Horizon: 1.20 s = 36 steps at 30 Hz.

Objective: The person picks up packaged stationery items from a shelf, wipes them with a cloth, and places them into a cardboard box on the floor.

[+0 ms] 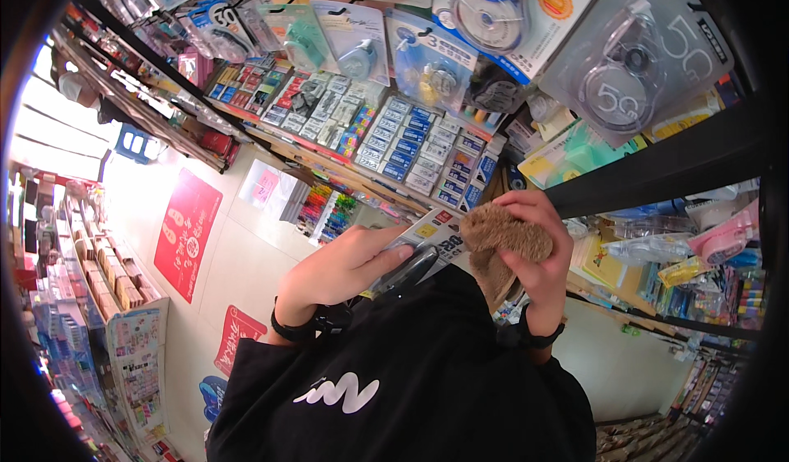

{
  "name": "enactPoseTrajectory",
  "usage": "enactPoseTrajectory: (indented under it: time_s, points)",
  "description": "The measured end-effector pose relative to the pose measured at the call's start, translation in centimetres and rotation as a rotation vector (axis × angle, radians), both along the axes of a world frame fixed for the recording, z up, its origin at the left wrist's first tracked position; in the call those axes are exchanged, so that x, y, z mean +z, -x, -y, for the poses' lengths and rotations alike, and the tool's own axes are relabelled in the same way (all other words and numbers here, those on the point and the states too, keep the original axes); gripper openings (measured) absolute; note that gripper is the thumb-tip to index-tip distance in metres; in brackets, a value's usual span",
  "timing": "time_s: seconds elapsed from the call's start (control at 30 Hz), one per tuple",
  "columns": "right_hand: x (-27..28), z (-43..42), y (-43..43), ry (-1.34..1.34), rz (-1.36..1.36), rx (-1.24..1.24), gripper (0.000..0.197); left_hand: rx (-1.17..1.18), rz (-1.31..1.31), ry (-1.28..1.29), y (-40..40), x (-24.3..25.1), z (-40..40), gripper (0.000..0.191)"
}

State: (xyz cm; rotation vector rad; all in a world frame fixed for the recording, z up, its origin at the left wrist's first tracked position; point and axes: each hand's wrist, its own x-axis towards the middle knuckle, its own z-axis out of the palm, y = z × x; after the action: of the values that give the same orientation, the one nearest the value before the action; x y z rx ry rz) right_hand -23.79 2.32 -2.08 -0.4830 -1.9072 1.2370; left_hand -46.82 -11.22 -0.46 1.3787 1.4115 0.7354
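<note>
My left hand [345, 268] grips a blister pack [410, 249] by its edge, thumb on the front. The pack has a printed card and a dark item under clear plastic; which item cannot be told. In my right hand [545, 246] is a folded brown fluffy cloth [505, 234], pinched between thumb and fingers, its lower part hanging down. The cloth's left end is at the card's right edge; whether they touch is unclear. Just beyond both hands stand rows of small boxed erasers [394, 138] on a shelf. Correction tapes in blister packs [487, 9] hang above them.
A black shelf upright [659, 160] runs close to my right hand. More packaged correction tapes [653, 252] lie to the right. Colourful pens [327, 212] fill a lower rack. At left, a low display stand [132, 314] borders the tiled floor, with red floor stickers [188, 234].
</note>
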Motion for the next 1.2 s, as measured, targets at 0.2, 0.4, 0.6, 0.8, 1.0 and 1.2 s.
enactPoseTrajectory:
  time_s: [0.2,0.4,0.6,0.8,1.0,1.2]
  points:
    - [1.1,1.3,-0.8,-0.276,0.117,-0.038,0.039,0.185,0.145,-0.082,-1.9,-1.2,-0.9,0.028]
    - [1.5,1.8,-1.3,-0.357,0.194,-0.154,0.04,0.095,0.159,-0.054,-2.4,-0.7,-1.4,0.028]
    - [0.9,2.3,-1.5,-0.388,0.178,-0.414,0.04,0.133,0.064,-0.12,-1.4,-0.5,-1.1,0.027]
    - [1.1,2.5,-0.1,-0.439,0.105,-0.26,0.042,0.077,-0.053,-0.034,-2.4,1.8,-1.1,0.027]
    - [0.9,2.4,0.5,-0.5,0.114,-0.507,0.04,0.168,0.03,-0.062,-1.5,0.0,-0.4,0.027]
    - [1.1,2.5,1.1,-0.579,0.13,-0.384,0.041,0.242,0.188,-0.046,-2.0,-0.8,0.0,0.029]
